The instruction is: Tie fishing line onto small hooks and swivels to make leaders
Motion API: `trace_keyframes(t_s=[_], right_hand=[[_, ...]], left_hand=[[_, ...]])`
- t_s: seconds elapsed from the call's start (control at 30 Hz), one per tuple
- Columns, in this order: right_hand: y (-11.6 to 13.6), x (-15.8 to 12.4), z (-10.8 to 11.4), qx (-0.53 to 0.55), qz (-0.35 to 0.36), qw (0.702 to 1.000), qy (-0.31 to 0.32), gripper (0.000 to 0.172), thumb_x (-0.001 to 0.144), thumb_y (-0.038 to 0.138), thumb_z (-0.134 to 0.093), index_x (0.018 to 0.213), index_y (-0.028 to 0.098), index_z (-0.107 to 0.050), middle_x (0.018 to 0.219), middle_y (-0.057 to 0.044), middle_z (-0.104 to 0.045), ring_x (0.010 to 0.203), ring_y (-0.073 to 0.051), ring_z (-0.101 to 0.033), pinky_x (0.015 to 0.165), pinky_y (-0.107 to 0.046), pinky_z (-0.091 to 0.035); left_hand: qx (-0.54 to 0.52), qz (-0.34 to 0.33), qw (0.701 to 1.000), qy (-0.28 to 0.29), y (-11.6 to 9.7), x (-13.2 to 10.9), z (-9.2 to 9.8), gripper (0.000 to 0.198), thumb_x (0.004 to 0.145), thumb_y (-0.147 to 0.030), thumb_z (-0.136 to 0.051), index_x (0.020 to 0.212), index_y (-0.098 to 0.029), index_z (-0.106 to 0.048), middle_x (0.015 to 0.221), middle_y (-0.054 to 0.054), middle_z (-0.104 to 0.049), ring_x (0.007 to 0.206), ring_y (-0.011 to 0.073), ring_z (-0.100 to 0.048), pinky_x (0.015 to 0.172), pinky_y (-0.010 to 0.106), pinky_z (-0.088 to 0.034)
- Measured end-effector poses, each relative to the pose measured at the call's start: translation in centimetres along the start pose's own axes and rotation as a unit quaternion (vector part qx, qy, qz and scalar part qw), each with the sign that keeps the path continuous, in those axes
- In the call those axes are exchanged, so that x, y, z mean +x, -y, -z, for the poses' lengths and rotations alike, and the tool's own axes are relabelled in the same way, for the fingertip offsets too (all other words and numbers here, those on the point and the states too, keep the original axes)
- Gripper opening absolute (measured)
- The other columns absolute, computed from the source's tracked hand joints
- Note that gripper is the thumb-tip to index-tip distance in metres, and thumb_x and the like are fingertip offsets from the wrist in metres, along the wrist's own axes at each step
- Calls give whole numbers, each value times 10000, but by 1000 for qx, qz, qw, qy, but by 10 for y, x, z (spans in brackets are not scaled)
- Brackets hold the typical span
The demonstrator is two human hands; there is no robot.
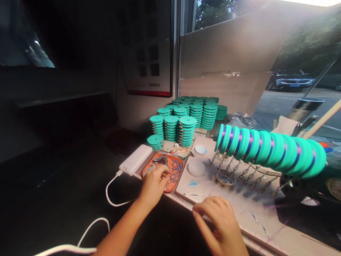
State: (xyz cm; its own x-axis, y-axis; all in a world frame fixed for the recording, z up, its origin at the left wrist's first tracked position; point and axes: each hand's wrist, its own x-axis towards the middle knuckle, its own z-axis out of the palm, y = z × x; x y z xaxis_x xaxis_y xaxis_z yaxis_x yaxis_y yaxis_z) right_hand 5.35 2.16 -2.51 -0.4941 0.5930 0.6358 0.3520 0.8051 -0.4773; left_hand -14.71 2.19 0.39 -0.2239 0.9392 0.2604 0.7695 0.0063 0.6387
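My left hand (155, 180) is over the near part of an orange tray (182, 170), its fingertips pinched together among small metal pieces (176, 169). Whatever it may hold is too small to make out. My right hand (218, 222) is at the table's front edge, slightly blurred, with thumb and index tips close together. Anything between them cannot be seen. To its right, a row of green foam spools (255, 144) wound with purple line sits on a rod. Metal swivels and snaps (241, 176) hang below the spools.
Stacks of green spools (188, 129) stand at the back. A white power bank (136, 160) with a cable lies left of the tray. On the board are a round translucent lid (196, 168), a bowl of small metal beads (225, 177) and a thin metal tool (197, 194).
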Motion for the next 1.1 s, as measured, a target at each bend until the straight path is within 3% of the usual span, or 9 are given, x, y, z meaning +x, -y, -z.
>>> trace_keyframes(t_s=[0.23,0.3,0.33,0.4,0.47,0.57,0.67,0.8,1.1], right_hand=[[-1,2,3,-14,17,1000,-17,87,825,181,-480,771,206,-544,661,-3,-589,645,-167,-551,638,-299,-403],[-2,3,5,-15,22,999,-34,70,824,180,-493,786,208,-543,674,-4,-595,660,-170,-557,647,-300,-401],[-1,4,5,-15,22,999,-42,65,825,176,-496,792,208,-541,678,-3,-596,666,-170,-558,655,-302,-396],[1,5,5,-13,23,998,-57,63,825,166,-498,798,207,-538,674,2,-595,663,-167,-553,666,-307,-380],[3,6,3,-18,36,997,-66,65,819,155,-502,807,204,-542,662,9,-593,648,-162,-545,668,-307,-362],[6,6,-1,-22,48,996,-77,81,819,149,-492,796,202,-549,644,14,-588,634,-161,-535,669,-308,-339],[7,4,-5,-15,23,995,-97,104,839,165,-461,810,202,-553,643,7,-582,650,-174,-524,693,-326,-319],[4,-2,-9,-14,21,994,-104,117,844,163,-446,806,205,-548,642,6,-584,657,-175,-515,702,-328,-310],[-2,-7,-11,-29,23,995,-91,120,823,153,-453,772,208,-546,645,9,-598,664,-175,-522,708,-328,-305]], left_hand=[[-51,16,997,-50,-13,-13,11,210,680,-75,-567,812,-203,-669,784,43,-681,825,226,-602,772,350,-423],[-94,24,994,-44,-24,-28,8,100,685,-125,-603,728,-184,-672,790,51,-677,799,211,-592,710,305,-434],[-136,38,990,-22,-28,-37,3,54,678,-160,-626,708,-172,-670,706,34,-664,655,172,-582,595,261,-436],[-358,143,923,20,-36,-54,-13,97,640,-213,-688,719,-156,-682,644,20,-646,579,136,-539,561,233,-411],[-498,190,846,-17,-40,-67,-32,152,594,-254,-748,685,-151,-682,620,7,-633,585,115,-525,588,215,-404],[-607,227,758,-67,-45,-74,-54,180,553,-257,-792,617,-143,-667,544,-23,-585,495,62,-445,505,169,-351],[-648,244,717,-79,-49,-72,-59,220,525,-282,-811,581,-132,-661,493,-34,-545,457,45,-400,468,158,-320],[-653,260,706,-87,-52,-68,-51,238,492,-293,-825,572,-132,-669,531,-22,-553,481,54,-403,467,160,-329],[-629,235,734,-100,-45,-67,-46,192,550,-290,-799,609,-146,-686,514,-41,-492,497,62,-380,477,159,-340]])
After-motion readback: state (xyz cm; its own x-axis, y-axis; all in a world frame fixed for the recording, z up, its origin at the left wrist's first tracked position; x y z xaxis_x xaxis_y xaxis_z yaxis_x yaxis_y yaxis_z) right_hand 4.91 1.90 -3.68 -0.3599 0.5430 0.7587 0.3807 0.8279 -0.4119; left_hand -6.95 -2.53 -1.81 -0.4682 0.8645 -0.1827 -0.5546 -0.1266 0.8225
